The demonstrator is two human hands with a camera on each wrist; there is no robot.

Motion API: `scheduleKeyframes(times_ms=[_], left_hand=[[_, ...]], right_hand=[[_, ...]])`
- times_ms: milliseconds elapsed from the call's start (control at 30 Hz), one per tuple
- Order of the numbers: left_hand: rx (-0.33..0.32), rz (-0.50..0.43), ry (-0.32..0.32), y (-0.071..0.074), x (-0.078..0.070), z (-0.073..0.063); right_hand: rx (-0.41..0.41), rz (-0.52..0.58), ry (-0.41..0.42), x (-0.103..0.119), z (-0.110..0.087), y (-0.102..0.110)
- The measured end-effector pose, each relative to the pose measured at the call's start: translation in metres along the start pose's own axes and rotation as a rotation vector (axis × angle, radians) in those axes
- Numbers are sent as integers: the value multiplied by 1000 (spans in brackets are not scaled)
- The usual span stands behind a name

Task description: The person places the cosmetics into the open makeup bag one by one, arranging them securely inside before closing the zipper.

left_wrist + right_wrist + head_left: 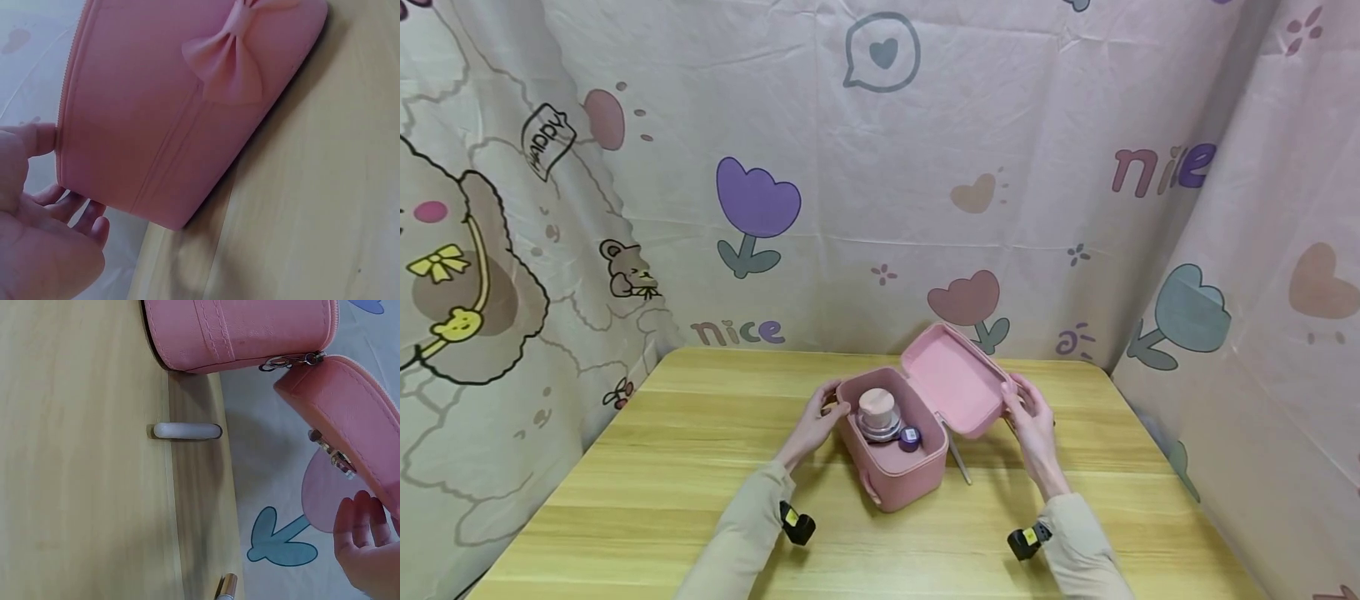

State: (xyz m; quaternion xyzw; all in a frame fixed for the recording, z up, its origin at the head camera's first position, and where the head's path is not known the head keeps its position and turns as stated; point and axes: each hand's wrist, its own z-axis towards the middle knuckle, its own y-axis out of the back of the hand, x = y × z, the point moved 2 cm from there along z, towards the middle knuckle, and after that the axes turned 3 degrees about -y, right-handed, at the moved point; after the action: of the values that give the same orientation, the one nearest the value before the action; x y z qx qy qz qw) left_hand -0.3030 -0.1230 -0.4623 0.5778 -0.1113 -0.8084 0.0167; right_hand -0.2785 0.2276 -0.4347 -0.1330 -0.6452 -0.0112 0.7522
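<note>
A pink cosmetic case [898, 492] stands on the table with its lid [958, 379] swung open to the right. My left hand [814, 427] grips its left rim, thumb at the zip edge and fingers around the corner. The lid's outer edge is pinched by my right hand [1033, 421], with the thumb inside and fingers behind. Inside the case sit a jar with a pale round lid [877, 406] and a small purple-capped container [910, 438]. A bow [234, 59] decorates the case's front. Metal hardware [334, 455] shows on the lid's outside.
On the wooden table [700, 467], a slim pale stick-shaped item [187, 430] lies right of the case, partly under the lid in the head view. A gold-ended item [229, 586] lies farther right. A printed curtain [865, 208] hangs behind the table and along both sides.
</note>
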Motion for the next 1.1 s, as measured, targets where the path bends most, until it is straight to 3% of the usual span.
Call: scheduleKeyframes(times_ms=[300,533,833,967,1100], left_hand=[[11,13,19,2,-2,-9],[6,-12,53,2,-4,-17],[-36,26,65,-2,-12,-27],[-44,54,76,-2,-12,-31],[-55,78,88,-2,-12,-34]], right_hand=[[-96,-37,18,-1,9,-9],[-124,-80,4,-5,14,-15],[-134,-139,30,-13,-3,-16],[-72,-261,25,-17,-16,-19],[88,-413,-20,-18,-29,-26]])
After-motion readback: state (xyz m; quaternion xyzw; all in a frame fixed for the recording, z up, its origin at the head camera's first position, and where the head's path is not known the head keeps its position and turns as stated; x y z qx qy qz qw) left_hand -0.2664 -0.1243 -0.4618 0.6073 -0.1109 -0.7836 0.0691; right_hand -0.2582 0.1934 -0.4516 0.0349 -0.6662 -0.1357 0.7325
